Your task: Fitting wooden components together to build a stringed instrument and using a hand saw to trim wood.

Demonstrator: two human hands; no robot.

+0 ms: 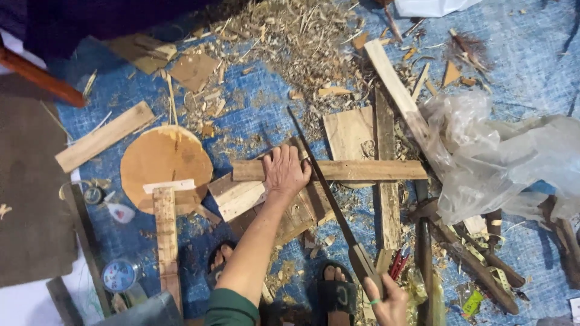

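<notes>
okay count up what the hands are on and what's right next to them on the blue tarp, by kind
Handsaws: 1, the handsaw, gripped by the right hand.
Wooden slats: 1, the slat, pressed down by the left hand.
Round wooden discs: 1, the disc.
Clear plastic bags: 1, the bag.
Red-handled pliers: 1, the pliers.
Total: 5

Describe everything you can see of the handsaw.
The handsaw has a long, thin, dark blade and a pale wooden handle. It runs diagonally from upper left to lower right. The right hand grips the handle; the blade crosses the wooden strip that the left hand presses down, passing just beside its fingers. Teeth are too small to tell.
</notes>
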